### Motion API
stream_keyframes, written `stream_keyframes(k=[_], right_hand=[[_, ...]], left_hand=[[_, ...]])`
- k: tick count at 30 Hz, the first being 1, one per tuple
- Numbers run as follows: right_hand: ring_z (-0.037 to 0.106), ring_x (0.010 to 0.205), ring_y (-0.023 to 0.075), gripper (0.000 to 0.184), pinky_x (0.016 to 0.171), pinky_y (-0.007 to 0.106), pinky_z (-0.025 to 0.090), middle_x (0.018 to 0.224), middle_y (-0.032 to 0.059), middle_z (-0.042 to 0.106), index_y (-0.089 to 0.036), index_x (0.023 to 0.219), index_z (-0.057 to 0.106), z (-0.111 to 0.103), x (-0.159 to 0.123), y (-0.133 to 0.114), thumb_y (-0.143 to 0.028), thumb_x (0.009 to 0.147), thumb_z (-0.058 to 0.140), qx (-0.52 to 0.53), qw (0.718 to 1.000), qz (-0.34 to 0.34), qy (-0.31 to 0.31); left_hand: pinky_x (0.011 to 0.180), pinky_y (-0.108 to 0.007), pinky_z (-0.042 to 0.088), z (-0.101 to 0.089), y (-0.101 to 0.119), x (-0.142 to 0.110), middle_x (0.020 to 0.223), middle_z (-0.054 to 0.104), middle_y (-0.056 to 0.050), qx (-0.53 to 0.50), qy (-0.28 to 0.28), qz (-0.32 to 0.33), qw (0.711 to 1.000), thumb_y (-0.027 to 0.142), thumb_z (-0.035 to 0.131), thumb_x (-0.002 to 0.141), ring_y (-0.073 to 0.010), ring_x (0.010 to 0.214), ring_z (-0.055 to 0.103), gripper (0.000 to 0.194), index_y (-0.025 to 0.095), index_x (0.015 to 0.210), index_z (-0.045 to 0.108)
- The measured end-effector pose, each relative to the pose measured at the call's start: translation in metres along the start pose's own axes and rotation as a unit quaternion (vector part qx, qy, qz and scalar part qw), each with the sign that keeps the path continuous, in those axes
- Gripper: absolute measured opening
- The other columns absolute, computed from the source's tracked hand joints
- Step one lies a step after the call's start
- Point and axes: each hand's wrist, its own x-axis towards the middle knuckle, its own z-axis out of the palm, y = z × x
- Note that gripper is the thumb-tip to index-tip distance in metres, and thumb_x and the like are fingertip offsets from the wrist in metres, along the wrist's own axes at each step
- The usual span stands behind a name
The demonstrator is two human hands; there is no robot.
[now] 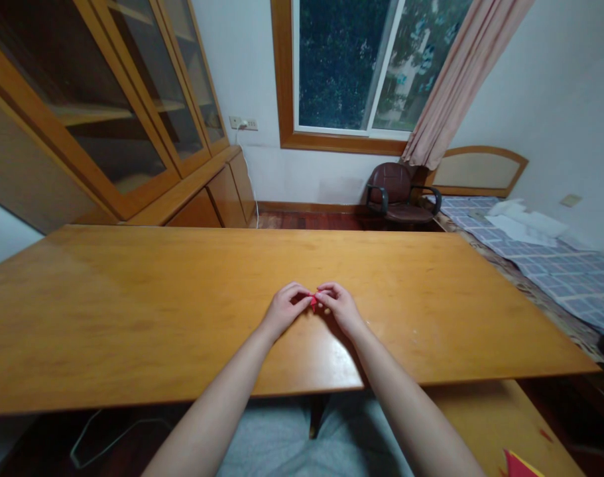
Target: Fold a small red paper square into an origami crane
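Between my two hands is a small red folded piece (pixel 313 302), which looks like paper; its exact shape is mostly hidden by the fingers. My left hand (pixel 286 307) pinches its left side between thumb and fingertips. From the other side my right hand (pixel 339 306) pinches it the same way. Both hands are held close together over the wooden table (pixel 182 298), near its middle, and the right one casts a shadow on the tabletop.
Table's near edge runs below my forearms. A lower wooden surface (pixel 481 424) at bottom right bears a red and yellow piece (pixel 520 464). Beyond stand a glass-door cabinet (pixel 172 165), a brown armchair (pixel 394 192) and a bed (pixel 555 265). A white cable (pixel 248 175) hangs from the wall socket.
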Motion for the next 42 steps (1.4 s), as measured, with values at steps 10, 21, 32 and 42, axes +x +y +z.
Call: stream_keyframes(k=[10,21,32,42], right_hand=[[0.057,0.056,0.0121,0.032,0.052,0.024,0.046,0.075,0.0018,0.068,-0.019,0.094,0.063,0.004,-0.005,0.007,-0.046,0.079,0.070,-0.066,0.996,-0.059,0.020],[0.060,0.064,0.0151,0.025,0.054,0.025,0.049,0.080,0.0041,0.068,-0.019,0.088,0.070,0.004,-0.009,0.004,-0.043,0.081,0.068,-0.128,0.989,-0.070,0.016],[0.062,0.059,0.0145,0.023,0.053,0.024,0.049,0.074,0.0027,0.067,-0.018,0.089,0.067,0.005,-0.009,0.005,-0.040,0.083,0.067,-0.109,0.992,-0.069,0.008],[0.060,0.054,0.0130,0.028,0.051,0.022,0.046,0.066,0.0007,0.065,-0.017,0.091,0.065,0.005,-0.009,0.009,-0.044,0.082,0.067,-0.102,0.993,-0.054,0.007]], left_hand=[[0.067,-0.026,0.050,0.003,-0.012,0.000,0.074,0.066,-0.001,-0.035,0.054,-0.095,0.993,0.037,0.064,0.083,-0.0146,0.069,0.061,0.019,0.018,0.081,0.064],[0.063,-0.025,0.049,0.003,-0.007,-0.001,0.071,0.065,-0.001,-0.110,0.002,-0.126,0.986,0.041,0.065,0.081,-0.0138,0.065,0.060,0.024,0.017,0.079,0.062],[0.066,-0.025,0.049,0.003,-0.007,-0.001,0.074,0.066,-0.002,-0.089,0.010,-0.110,0.990,0.036,0.065,0.081,-0.0145,0.068,0.060,0.019,0.016,0.079,0.064],[0.066,-0.024,0.048,0.004,-0.009,-0.001,0.076,0.066,-0.002,-0.103,0.013,-0.119,0.987,0.037,0.065,0.082,-0.0141,0.069,0.060,0.021,0.016,0.082,0.064]])
